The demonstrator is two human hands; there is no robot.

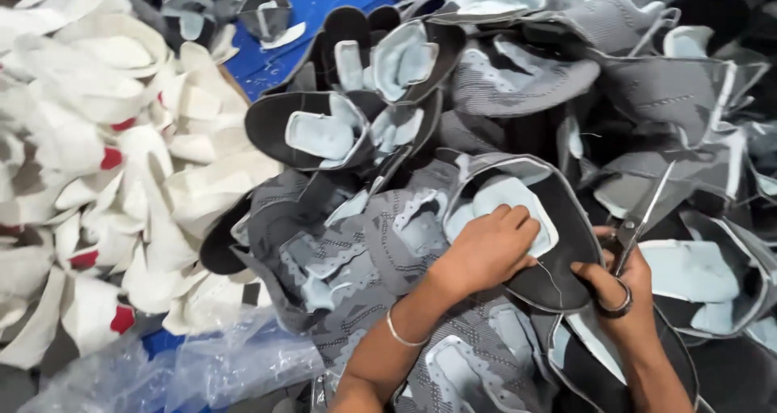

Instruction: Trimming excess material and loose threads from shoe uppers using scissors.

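Observation:
My left hand (490, 247) presses down on a grey and black shoe upper (558, 227) with a pale blue lining, fingers curled over its inner edge. My right hand (619, 287) grips a pair of scissors (639, 215), blades pointing up and away, right beside the same upper's black edge. A thin loose thread hangs from that edge between my hands. A thin bangle circles my left wrist.
A big heap of grey and black shoe uppers (615, 81) fills the right and centre. A pile of white uppers with red patches (105, 162) lies at the left. A blue surface (324, 8) shows at the top, clear plastic sheeting (202, 368) at the bottom left.

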